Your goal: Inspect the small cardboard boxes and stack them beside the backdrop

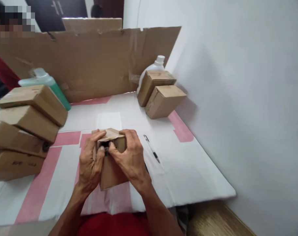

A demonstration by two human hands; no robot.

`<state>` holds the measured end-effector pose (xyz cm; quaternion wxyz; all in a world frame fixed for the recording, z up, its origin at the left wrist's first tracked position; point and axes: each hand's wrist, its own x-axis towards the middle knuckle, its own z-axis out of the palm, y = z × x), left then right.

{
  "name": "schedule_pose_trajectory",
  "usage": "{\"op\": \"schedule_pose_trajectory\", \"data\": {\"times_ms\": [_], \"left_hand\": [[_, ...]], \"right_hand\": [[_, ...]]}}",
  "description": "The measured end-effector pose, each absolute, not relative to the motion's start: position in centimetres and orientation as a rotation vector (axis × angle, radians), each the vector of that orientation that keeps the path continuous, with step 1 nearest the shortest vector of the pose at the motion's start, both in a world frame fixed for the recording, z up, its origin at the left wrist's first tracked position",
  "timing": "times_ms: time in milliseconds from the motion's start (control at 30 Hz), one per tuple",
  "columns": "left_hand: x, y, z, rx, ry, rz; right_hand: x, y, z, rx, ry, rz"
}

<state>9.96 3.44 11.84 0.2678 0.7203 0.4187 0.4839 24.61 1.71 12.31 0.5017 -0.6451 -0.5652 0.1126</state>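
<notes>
A small brown cardboard box [113, 173] stands on the table in front of me, with a dark opening near its top on the side facing me. My left hand [91, 160] is closed around the box's left side, its thumb at the opening. From the right, my right hand [131, 157] grips the top edge, and its thumb presses at the same opening. What lies inside the opening is too dark to make out. A pen [152, 149] with a clear barrel lies just right of my right hand. Something dark shows partly behind my right wrist.
Several cardboard boxes [28, 121] stand at the left beside a bottle of green liquid [58, 93]. Two boxes [165, 101] and a white bottle [152, 68] stand at the back right. A cardboard panel [90, 65] closes off the back; a wall [249, 98] rises at right. Another person's red sleeve [3, 72] shows.
</notes>
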Motion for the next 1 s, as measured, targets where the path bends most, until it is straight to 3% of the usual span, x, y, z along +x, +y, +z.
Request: {"op": "schedule_pose_trajectory", "data": {"times_ms": [167,367,533,667,800,1000], "left_hand": [[10.7,4.2,12.1,1.969,1.125,1.202],[10.0,5.1,11.4,1.971,0.96,1.059],[9.6,5.8,10.3,1.866,0.955,1.074],[9.9,6.2,10.2,1.857,0.927,1.1],[10.0,6.2,10.3,1.881,0.916,1.109],[9.9,5.9,10.3,1.852,0.935,1.111]], "right_hand": [[25.4,2.1,12.2,-1.564,-1.311,0.313],[29.6,1.6,10.0,-1.408,-1.145,0.654],[36.1,-0.6,3.5,-2.055,-1.074,0.44],[39.3,-2.3,-0.5,-2.334,-1.056,0.635],[39.3,-2.6,0.0,-2.189,-1.066,0.735],[34.6,-1.2,8.4,-1.214,-0.686,0.843]]}}
